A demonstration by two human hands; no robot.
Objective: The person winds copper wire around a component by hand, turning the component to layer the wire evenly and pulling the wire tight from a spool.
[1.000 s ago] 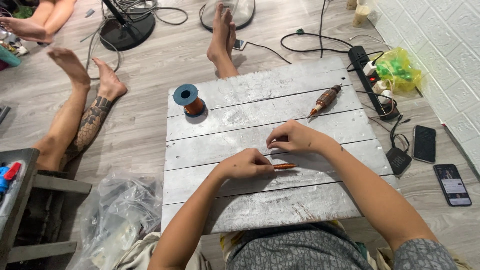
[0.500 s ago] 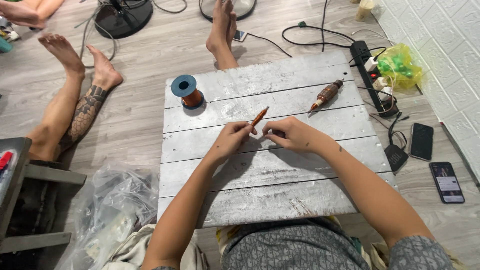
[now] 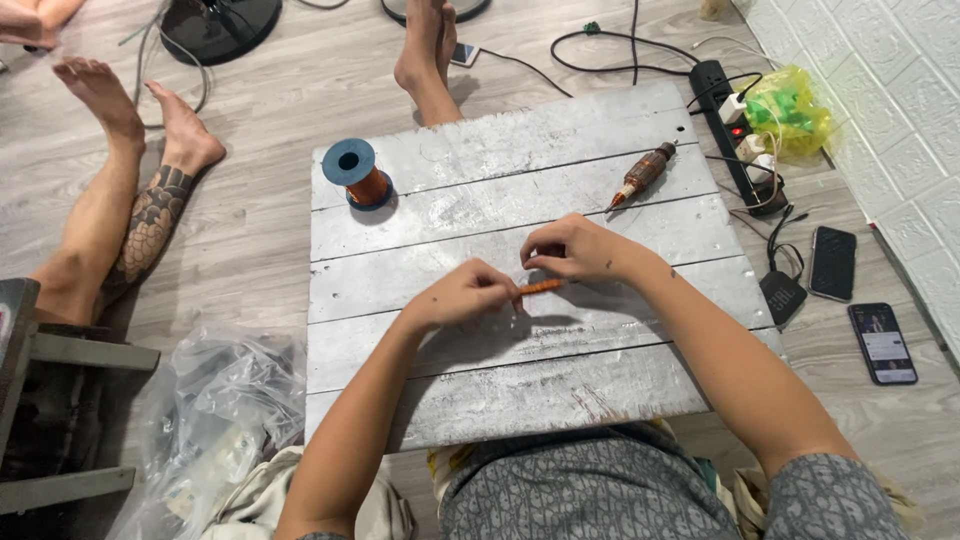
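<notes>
Item, slim orange rod (image 3: 540,287): we find it low over the middle of the grey plank table (image 3: 640,400), long axis running left to right; our left hand (image 3: 462,295) pinches its left end, our right hand (image 3: 575,248) pinches its right end, both closed on it; copper wire spool (image 3: 355,173) stands well apart at the far left corner.

Rough whitewashed wood board (image 3: 480,215), glossy coppery wire spool (image 3: 357,174)
</notes>
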